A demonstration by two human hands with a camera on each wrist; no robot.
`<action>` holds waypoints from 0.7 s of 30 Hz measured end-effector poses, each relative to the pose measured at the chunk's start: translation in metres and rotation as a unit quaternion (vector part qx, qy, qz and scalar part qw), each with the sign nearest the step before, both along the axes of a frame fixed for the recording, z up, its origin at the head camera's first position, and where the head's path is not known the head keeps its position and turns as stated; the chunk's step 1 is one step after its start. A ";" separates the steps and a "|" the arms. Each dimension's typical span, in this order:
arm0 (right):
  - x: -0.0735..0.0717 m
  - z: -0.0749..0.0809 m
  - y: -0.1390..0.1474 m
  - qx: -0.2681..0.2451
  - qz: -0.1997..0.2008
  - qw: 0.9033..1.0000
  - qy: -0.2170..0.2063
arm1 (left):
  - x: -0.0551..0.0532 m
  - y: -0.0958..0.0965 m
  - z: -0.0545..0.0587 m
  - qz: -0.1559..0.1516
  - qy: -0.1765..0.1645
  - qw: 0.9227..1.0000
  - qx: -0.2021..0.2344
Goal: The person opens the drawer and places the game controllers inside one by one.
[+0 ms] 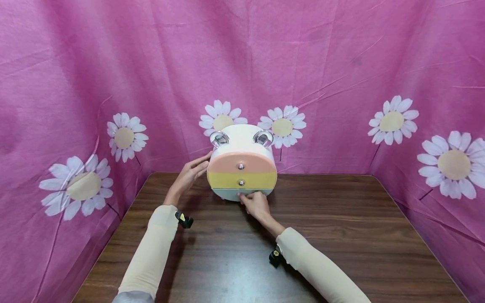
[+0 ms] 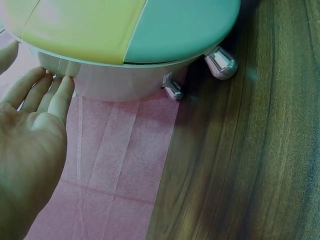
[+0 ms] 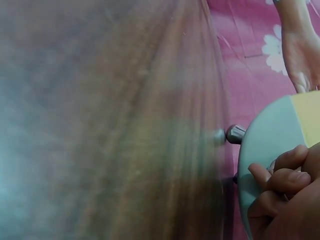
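A small rounded drawer box (image 1: 241, 138) with a white body stands near the table's back edge. Its front carries a peach drawer (image 1: 223, 162), a yellow drawer (image 1: 223, 180) and a pale green bottom drawer (image 3: 265, 132). My right hand (image 1: 257, 205) pinches the knob (image 3: 272, 166) of the green drawer; the fingers mostly hide it. With fingers nearly straight, my left hand (image 1: 189, 174) touches the box's left side, fingertips against the white wall (image 2: 107, 82) in the left wrist view. A thin dark gap shows along the green drawer's edge there.
Silver knobs (image 1: 241, 166) sit on the upper drawers, and two round chrome pieces (image 1: 263, 138) stick up on top. Short chrome feet (image 2: 221, 63) hold the box above the brown wooden table (image 1: 341, 227). Pink cloth (image 1: 242, 63) printed with daisies hangs behind and at both sides.
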State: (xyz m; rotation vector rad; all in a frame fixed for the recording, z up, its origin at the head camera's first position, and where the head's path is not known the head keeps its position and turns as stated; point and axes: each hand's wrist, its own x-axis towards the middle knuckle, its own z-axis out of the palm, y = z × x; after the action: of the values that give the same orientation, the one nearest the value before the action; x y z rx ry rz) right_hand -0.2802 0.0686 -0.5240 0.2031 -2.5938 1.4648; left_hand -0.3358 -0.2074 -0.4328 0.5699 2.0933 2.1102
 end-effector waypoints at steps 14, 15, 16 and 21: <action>-0.006 -0.002 0.003 -0.006 0.008 0.999 -0.043 | 0.001 0.000 0.000 -0.010 -0.005 1.000 0.003; -0.004 0.000 0.003 -0.003 0.006 0.999 -0.052 | 0.001 0.000 0.000 -0.010 -0.005 1.000 0.004; -0.005 0.000 0.004 -0.004 0.009 0.998 -0.062 | 0.001 0.000 -0.001 -0.011 -0.005 1.000 0.005; -0.002 0.009 0.010 -0.010 0.020 0.994 -0.106 | 0.003 0.000 -0.002 0.004 0.000 1.000 -0.006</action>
State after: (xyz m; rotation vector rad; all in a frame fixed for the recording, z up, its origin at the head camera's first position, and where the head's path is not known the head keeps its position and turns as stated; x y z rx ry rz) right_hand -0.2827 0.0785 -0.5153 0.1028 -2.7518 1.6078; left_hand -0.3330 -0.2071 -0.4350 0.5615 2.1117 2.1006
